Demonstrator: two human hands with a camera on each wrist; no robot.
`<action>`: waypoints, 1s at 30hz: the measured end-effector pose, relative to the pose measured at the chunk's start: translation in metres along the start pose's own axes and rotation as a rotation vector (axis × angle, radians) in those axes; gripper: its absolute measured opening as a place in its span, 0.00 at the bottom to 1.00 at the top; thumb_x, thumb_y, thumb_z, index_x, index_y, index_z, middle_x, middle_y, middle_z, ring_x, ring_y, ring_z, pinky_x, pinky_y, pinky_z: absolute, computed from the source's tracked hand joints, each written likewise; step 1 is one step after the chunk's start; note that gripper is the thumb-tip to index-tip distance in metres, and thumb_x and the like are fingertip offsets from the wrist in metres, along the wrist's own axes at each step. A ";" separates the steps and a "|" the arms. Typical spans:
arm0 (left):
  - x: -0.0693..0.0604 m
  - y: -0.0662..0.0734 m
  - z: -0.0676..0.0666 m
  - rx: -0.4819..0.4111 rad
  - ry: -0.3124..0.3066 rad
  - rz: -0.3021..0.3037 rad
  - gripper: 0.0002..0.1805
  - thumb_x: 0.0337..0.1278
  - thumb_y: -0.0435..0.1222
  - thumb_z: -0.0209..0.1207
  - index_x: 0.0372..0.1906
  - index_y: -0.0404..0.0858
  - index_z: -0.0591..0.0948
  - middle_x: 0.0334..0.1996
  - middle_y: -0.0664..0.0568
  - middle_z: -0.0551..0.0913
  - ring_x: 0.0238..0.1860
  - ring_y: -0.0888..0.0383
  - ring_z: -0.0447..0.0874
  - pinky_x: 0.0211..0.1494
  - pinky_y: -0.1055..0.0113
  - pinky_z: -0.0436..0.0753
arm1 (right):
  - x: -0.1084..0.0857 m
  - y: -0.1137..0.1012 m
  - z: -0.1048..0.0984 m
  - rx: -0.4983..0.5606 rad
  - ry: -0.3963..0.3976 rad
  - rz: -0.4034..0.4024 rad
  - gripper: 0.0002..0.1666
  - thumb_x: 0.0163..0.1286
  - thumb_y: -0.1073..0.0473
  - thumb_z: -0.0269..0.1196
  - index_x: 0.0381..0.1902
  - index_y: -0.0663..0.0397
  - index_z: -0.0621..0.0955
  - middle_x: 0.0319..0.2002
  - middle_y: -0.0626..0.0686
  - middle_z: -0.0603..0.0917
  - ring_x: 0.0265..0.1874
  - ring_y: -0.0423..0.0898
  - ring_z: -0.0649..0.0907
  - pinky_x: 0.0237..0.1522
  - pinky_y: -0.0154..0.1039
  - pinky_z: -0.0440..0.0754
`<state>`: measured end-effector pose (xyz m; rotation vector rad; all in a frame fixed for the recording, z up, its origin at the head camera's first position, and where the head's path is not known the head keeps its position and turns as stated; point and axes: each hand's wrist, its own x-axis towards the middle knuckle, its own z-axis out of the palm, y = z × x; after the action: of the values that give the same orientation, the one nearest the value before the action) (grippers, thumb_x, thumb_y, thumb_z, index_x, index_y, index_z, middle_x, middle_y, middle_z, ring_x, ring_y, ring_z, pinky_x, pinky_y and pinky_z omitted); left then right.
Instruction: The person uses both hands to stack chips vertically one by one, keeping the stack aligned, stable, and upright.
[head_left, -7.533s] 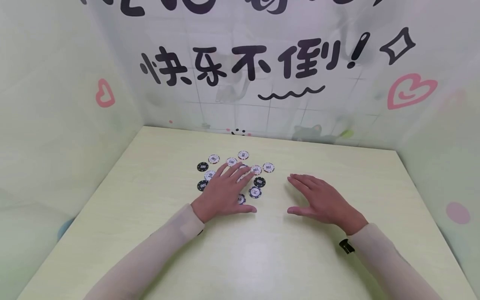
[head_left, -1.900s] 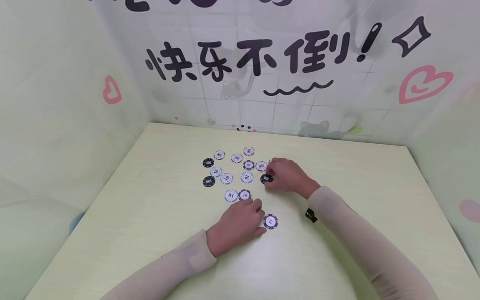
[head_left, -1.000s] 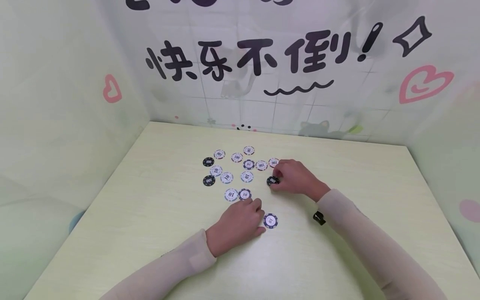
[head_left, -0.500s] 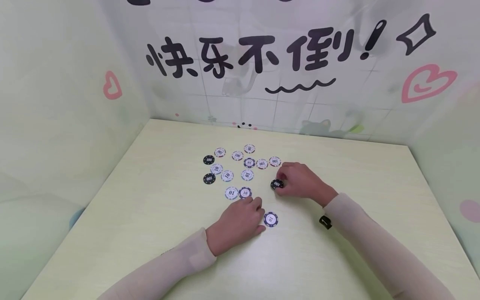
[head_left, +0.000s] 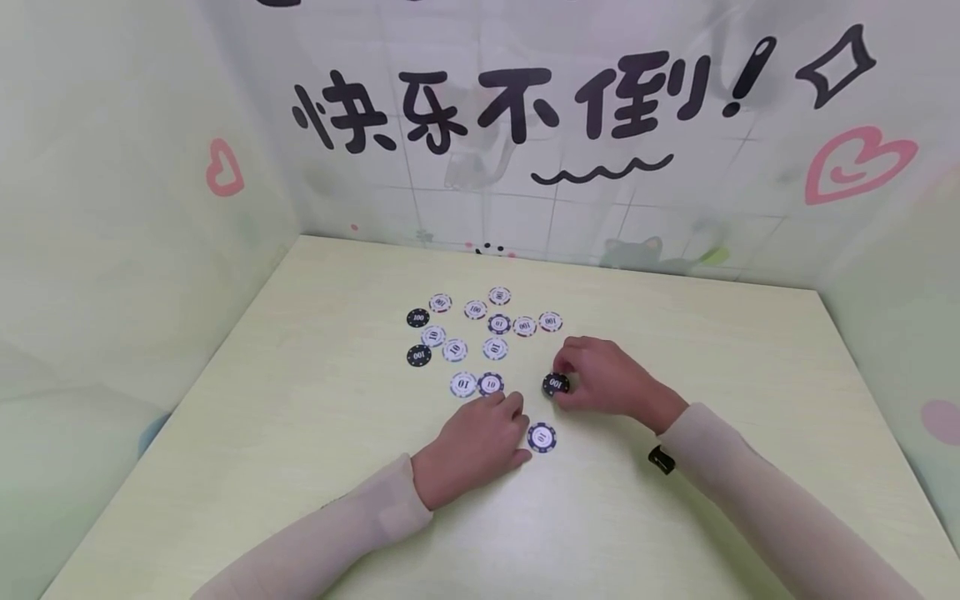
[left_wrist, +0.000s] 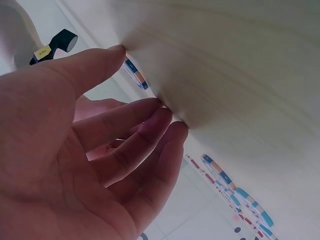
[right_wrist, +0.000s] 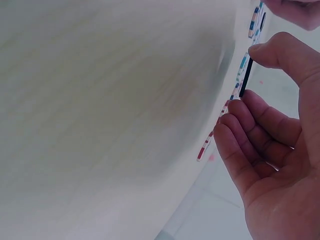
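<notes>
1. We find the right hand (head_left: pixel 611 379) reaching in from the right, its thumb and fingertips pinching the black chip (head_left: pixel 556 383).
2. We note the left hand (head_left: pixel 474 443) to the near left of that grip, fingers loosely bent, fingertips against the table (head_left: pixel 300 458), thumb spread apart.
3. We record one blue-edged chip (head_left: pixel 542 437) on the grip's near side, just beside the left hand.
4. We log a red-edged chip (head_left: pixel 551 322) beyond the grip and more chips (head_left: pixel 464 384) scattered to its left.
</notes>
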<state>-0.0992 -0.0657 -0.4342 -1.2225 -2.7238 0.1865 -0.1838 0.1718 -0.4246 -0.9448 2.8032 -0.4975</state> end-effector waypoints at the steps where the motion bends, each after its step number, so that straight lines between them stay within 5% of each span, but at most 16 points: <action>1: 0.000 0.000 0.000 0.000 0.003 0.001 0.23 0.69 0.57 0.72 0.45 0.40 0.93 0.40 0.52 0.83 0.35 0.56 0.77 0.41 0.67 0.83 | -0.001 -0.001 0.000 -0.003 0.001 -0.007 0.17 0.63 0.52 0.77 0.45 0.55 0.90 0.40 0.46 0.85 0.37 0.44 0.80 0.46 0.43 0.84; 30: -0.001 0.002 0.000 0.016 0.036 -0.003 0.23 0.67 0.58 0.73 0.41 0.41 0.91 0.36 0.53 0.81 0.32 0.57 0.75 0.37 0.68 0.81 | -0.035 -0.034 0.017 -0.021 0.005 -0.261 0.11 0.61 0.60 0.77 0.41 0.53 0.89 0.36 0.42 0.81 0.35 0.39 0.78 0.41 0.37 0.82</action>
<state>-0.0972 -0.0657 -0.4344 -1.2062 -2.6879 0.1832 -0.1327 0.1635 -0.4272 -1.3247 2.7063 -0.5026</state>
